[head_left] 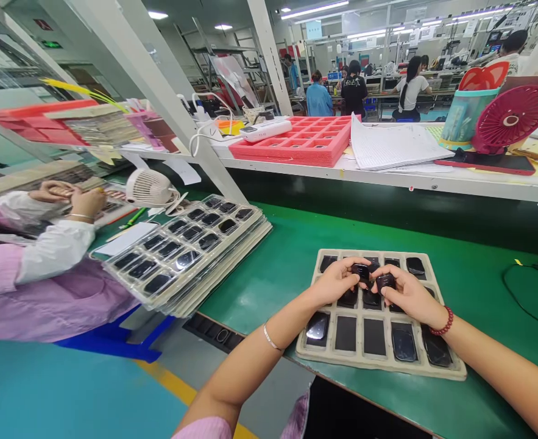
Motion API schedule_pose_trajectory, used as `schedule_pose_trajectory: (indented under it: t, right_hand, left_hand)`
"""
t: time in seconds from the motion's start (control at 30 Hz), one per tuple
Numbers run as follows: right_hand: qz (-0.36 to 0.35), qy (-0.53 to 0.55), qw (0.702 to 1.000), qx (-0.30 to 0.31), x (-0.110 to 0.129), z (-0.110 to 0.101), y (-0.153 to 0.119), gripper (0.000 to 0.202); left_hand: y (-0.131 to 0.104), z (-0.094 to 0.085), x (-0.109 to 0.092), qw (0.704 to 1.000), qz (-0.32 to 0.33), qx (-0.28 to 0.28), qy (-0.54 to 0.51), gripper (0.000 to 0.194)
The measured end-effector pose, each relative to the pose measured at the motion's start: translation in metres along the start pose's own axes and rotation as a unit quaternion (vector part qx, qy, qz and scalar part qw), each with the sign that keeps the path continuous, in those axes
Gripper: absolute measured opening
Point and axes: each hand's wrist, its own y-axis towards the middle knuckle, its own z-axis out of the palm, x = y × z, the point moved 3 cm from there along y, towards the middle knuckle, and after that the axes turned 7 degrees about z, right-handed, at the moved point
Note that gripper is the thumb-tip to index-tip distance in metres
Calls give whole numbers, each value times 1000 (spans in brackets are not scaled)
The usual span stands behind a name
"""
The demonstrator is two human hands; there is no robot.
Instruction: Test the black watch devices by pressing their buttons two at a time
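1. Nearest: pink sleeve (205,428), left forearm (241,366) angled toward beige tray (364,361).
2. Left hand (339,280) pinches one dark piece (361,272), right hand (406,292) a second dark piece (385,282), both over the tray's far half.
3. Risk: fingertip-only grip; a slip could knock the two together or scratch glossy trayed pieces (404,341).
4. Writing: black shirt (354,87), far, lettered; green sign (52,44), far left. Neither legible; no brand readable.

A lilac sleeve (207,428), silvery bangle (269,339) and red beaded bracelet (448,322) show.

Factory workshop: workers (319,99) at benches (259,262)
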Motion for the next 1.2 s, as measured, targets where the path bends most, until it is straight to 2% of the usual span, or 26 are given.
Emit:
schedule_pose_trajectory:
  t: [0.2, 0.4, 1.2]
  right_hand:
    - [-1, -3, 1000, 7, 3, 1, -2, 27]
    - [0, 7, 1000, 5, 3, 0, -1, 29]
    - [18, -3, 1000, 17, 4, 1, -1, 27]
  left_hand:
    - [0, 0, -2, 1000, 3, -8, 27, 40]
    - [0, 1, -1, 1000, -4, -4, 7, 44]
    - [0, 1, -3, 1000, -8, -8, 20, 40]
